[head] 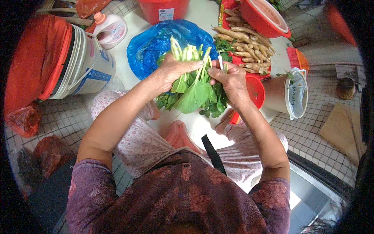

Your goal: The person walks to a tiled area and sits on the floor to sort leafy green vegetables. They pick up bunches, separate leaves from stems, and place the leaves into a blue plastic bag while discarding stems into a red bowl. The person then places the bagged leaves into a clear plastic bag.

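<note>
Over a blue plastic bag (146,49), my left hand (172,70) grips a bunch of leafy greens (192,96) by their pale stalks, cut ends up and broad leaves hanging down. My right hand (230,77) is at the right side of the bunch, with its thumb and fingers closed on a pale stalk piece (221,62). More small-leaved greens (214,109) show beneath the bunch. Beyond my right hand, long brown roots (248,46) lie heaped on red plastic.
A red bucket (163,8), a detergent bottle (110,30) and a large white pail (87,64) stand at the back and left. At the right are a red basin (266,17), a red plastic dipper (255,90), a lined waste bin (296,93) and a red brush (293,57).
</note>
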`<state>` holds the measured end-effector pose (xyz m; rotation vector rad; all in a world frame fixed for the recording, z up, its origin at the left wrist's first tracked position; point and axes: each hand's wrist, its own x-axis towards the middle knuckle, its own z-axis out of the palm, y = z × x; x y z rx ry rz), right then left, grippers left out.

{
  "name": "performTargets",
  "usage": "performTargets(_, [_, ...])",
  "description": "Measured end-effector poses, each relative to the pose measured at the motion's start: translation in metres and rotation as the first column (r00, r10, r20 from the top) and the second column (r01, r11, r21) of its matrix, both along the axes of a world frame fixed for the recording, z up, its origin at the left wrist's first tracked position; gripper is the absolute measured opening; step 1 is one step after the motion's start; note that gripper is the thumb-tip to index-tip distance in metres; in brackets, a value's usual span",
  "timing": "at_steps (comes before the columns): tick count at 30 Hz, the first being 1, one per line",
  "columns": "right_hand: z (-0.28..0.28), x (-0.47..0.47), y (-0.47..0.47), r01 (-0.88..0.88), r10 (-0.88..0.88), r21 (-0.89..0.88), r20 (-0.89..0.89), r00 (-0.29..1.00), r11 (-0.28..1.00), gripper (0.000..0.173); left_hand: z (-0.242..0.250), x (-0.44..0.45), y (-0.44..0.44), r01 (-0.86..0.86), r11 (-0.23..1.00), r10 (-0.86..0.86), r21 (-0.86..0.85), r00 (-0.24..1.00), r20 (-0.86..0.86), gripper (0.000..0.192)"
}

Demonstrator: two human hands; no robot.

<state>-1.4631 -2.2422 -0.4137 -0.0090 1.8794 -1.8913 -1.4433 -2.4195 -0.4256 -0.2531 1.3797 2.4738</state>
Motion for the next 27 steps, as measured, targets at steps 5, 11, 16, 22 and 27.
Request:
performTargets(5, [0.019, 0.020, 0.004, 0.009, -0.009, -0.015, -0.059, 0.998, 1.000, 0.014, 0.003, 0.009, 0.005, 0.144, 0.951, -0.163, 0.273, 0.985, 0.050, 0.034])
performTargets(11, [0.008, 0.030, 0.001, 0.027, -0.035, -0.088, -0.089, 0.995, 0.996, 0.008, 0.002, 0.016, 0.008, 0.252, 0.964, -0.248, 0.087, 0.967, -0.052, 0.036])
performTargets(16, [0.012, 0.025, 0.006, -0.052, 0.055, 0.027, -0.129, 0.990, 0.998, 0.009, 0.000, 0.017, 0.016, 0.136, 0.988, -0.131, 0.073, 0.989, -0.071, 0.032])
performTargets(22, [0.020, -0.003, 0.021, 0.078, -0.075, -0.115, 0.024, 0.997, 0.990, 0.016, -0.001, 0.013, 0.017, -0.036, 0.850, -0.098, -0.526, 0.969, -0.226, 0.024])
performTargets(27, [0.016, -0.008, 0.017, -0.153, 0.155, 0.072, -0.023, 0.988, 0.986, 0.014, 0.003, 0.015, 0.015, -0.031, 0.752, -0.200, -0.658, 0.941, -0.274, 0.019])
